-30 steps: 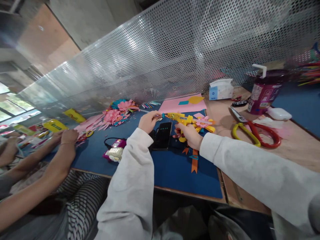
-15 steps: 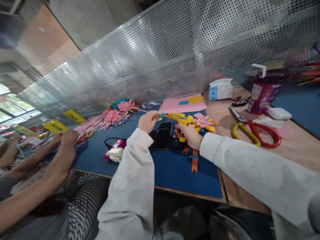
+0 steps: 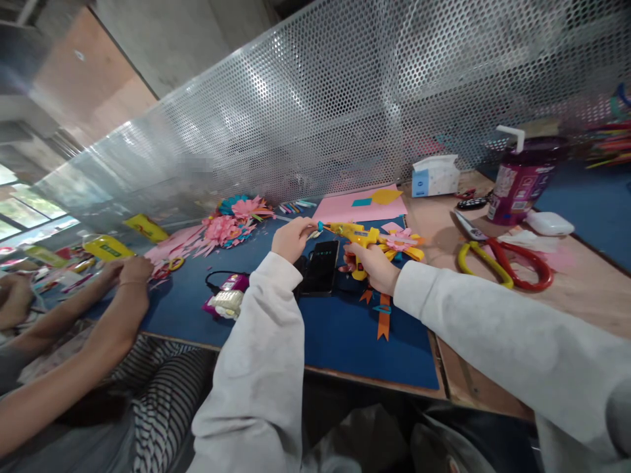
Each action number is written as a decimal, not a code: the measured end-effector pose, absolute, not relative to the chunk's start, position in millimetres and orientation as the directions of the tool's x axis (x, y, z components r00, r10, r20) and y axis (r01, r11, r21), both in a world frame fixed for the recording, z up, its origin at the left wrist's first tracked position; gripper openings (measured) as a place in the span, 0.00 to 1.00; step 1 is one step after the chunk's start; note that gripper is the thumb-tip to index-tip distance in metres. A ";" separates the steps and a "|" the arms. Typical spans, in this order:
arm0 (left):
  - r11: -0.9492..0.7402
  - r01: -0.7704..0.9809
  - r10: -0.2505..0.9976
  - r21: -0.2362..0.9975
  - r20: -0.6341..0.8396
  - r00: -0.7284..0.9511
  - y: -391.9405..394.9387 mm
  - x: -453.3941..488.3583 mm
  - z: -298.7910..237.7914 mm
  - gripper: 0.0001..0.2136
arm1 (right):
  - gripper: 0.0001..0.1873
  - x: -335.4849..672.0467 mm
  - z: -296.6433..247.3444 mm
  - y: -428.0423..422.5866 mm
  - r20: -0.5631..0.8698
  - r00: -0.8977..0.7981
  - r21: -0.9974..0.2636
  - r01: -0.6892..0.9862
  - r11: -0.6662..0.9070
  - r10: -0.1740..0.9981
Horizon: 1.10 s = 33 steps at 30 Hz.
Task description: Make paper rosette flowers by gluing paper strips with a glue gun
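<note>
Phone [image 3: 321, 270], centre: lit digits, too blurred to read. Cup [image 3: 515, 187], purple, far right: pale print, barcode; wording illegible. Tissue pack [image 3: 434, 177], far right: blue label, illegible. Glue gun [image 3: 352, 231], yellow, centre, over table [image 3: 340, 345]: right hand [image 3: 373, 264] wrapped round handle. Blue piece [image 3: 320, 226], at nozzle: pinched by left hand [image 3: 290, 240]. Since earlier frame: hands, gun practically unmoved.

Yellow glue gun [image 3: 351, 230], teal scrap [image 3: 320, 226], blue tabletop [image 3: 340, 345], striped clothing [image 3: 160, 401]

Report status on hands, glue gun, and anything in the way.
Right hand grips yellow glue gun. Left hand pinches small blue piece by nozzle. Black smartphone lies below, between hands.
</note>
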<state>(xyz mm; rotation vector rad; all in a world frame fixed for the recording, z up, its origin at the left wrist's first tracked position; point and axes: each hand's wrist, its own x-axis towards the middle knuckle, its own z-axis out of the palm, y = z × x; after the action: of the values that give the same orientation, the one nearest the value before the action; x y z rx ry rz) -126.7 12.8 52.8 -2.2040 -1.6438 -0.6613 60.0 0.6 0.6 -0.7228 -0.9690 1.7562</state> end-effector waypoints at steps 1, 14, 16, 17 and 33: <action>-0.291 0.956 0.813 0.023 0.533 0.235 13.0 -126.7 52.8 0.11 | 0.11 59.8 0.8 0.5 -0.044 -0.356 -0.860 -0.462 -0.216 0.933; -0.300 0.953 0.807 0.041 0.544 0.231 13.1 -126.2 52.9 0.10 | 0.10 60.5 1.8 -0.5 -0.068 -0.357 -0.847 -0.472 -0.243 0.932; -0.303 0.952 0.803 0.044 0.550 0.230 12.8 -126.1 53.1 0.10 | 0.09 59.9 1.6 0.1 -0.075 -0.354 -0.845 -0.473 -0.248 0.932; -0.304 0.951 0.801 0.045 0.554 0.230 12.5 -125.9 53.3 0.10 | 0.08 59.5 1.2 0.6 -0.076 -0.353 -0.845 -0.474 -0.248 0.933; -0.437 0.851 0.461 0.290 0.885 -0.065 -11.1 -84.3 47.3 0.14 | 0.12 29.6 42.6 32.4 -0.090 -0.405 -0.876 -0.402 -0.266 0.910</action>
<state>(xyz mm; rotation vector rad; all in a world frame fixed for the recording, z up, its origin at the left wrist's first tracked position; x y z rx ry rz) -84.3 -11.1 47.3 -1.8585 -1.4043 -1.5048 29.6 32.4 42.6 -0.7702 -1.0095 1.8117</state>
